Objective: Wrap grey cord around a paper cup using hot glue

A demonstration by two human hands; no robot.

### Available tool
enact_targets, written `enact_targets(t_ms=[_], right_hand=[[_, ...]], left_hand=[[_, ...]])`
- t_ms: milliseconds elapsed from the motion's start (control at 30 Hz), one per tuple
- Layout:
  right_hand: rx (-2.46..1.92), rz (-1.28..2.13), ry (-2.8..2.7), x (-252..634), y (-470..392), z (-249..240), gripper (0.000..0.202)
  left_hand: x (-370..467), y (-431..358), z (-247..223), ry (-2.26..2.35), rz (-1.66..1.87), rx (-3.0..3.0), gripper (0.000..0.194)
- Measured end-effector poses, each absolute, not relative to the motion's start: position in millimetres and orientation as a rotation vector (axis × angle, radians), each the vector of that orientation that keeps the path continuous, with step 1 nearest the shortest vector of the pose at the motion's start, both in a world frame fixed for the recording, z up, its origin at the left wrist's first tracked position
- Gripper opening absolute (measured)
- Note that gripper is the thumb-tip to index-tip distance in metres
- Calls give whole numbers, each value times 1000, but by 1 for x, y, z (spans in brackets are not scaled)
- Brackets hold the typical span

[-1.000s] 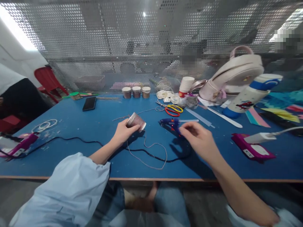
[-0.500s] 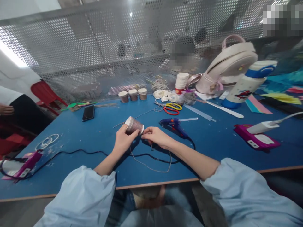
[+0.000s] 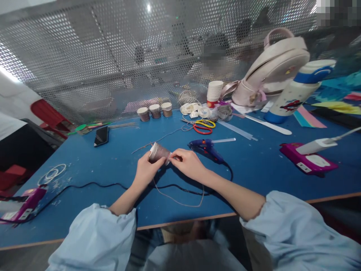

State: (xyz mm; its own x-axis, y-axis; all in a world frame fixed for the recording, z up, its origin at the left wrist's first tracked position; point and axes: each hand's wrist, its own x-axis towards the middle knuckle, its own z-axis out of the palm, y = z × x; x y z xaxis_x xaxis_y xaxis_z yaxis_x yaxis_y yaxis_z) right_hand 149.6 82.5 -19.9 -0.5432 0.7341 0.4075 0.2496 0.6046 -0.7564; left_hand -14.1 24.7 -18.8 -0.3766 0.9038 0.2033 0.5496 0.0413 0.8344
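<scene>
A paper cup (image 3: 159, 153), its side wrapped in greyish-brown cord, lies tilted in my left hand (image 3: 147, 168), whose fingers and thumb close round it. My right hand (image 3: 188, 163) pinches at the cup's right end; the cord between its fingertips is mostly hidden. Loose cord (image 3: 180, 203) loops down from the hands over the blue table (image 3: 113, 158). To the right of my right hand lies a blue glue gun (image 3: 207, 148) with a clear glue stick in its back. Scissors (image 3: 203, 127) with red and yellow handles rest behind the hands.
Three wrapped cups (image 3: 154, 111) stand by the mesh partition, with a stack of paper cups (image 3: 214, 92) farther right. A phone (image 3: 101, 136) lies left. Purple power strips (image 3: 307, 160) sit at both sides; a black cable (image 3: 93, 184) crosses the front. A bottle (image 3: 299, 92) and backpack (image 3: 275, 69) stand right.
The cup has tipped in my left hand, so its white opening shows less. My right hand has turned slightly at the cup's right end. The camera view has shifted a little.
</scene>
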Motion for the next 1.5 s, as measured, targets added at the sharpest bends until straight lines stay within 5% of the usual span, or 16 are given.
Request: enact_targets(t_ms=[1500], right_hand=[[-852, 736, -2145, 164, 90, -14, 9]], left_hand=[[-11, 18, -7, 1815, 1201, 1555, 22]])
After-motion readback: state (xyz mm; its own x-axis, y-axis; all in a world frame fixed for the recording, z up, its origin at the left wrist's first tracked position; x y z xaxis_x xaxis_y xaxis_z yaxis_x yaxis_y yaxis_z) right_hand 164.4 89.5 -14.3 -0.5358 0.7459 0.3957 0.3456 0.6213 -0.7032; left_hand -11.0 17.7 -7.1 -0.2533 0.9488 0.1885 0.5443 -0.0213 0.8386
